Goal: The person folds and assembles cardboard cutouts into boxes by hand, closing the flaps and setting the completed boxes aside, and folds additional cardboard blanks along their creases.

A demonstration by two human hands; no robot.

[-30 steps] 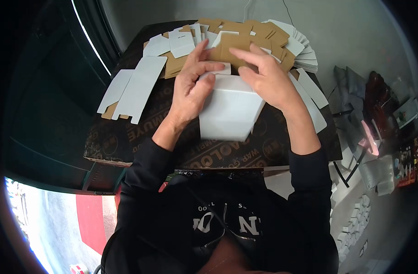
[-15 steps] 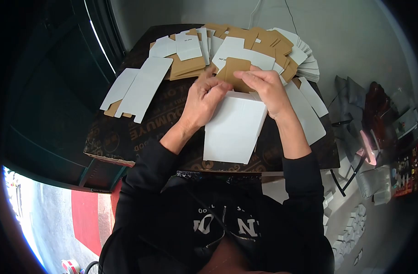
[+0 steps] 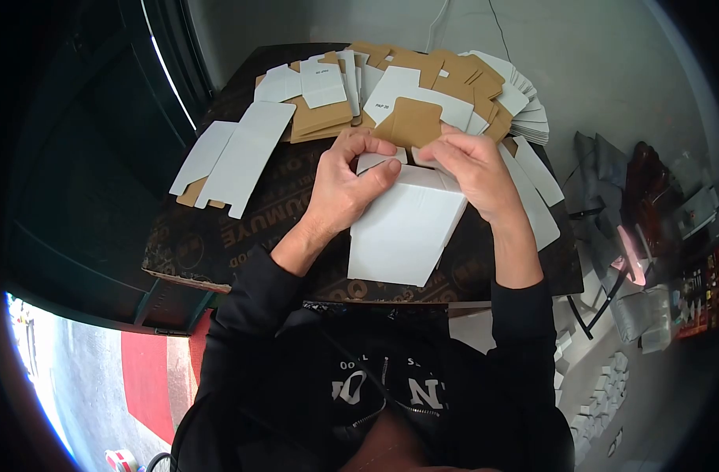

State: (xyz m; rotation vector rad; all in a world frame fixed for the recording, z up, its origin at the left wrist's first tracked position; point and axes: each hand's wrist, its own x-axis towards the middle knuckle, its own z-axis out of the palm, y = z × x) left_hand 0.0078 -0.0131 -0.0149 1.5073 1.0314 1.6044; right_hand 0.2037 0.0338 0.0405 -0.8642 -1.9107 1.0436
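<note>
Two flaps [image 3: 367, 163] of a white box [image 3: 405, 228] are apparently being folded by left hand [image 3: 347, 179] and right hand [image 3: 482, 175], fingers curled nearly closed, hold unclear; folding of the twelve-o'clock brown flap [image 3: 413, 119] seems called for.

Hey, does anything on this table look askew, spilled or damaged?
Just the fanned pile of flat white-and-brown cardboard cartons at the back: they overlap at uneven angles, looking untidy. No spill shows.

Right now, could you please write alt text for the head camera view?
A person's left hand and right hand touch the far, flapped end of a white cardboard box over a dark, letter-printed tabletop. Beyond it lie overlapping flat white-and-brown cardboard pieces.
</note>
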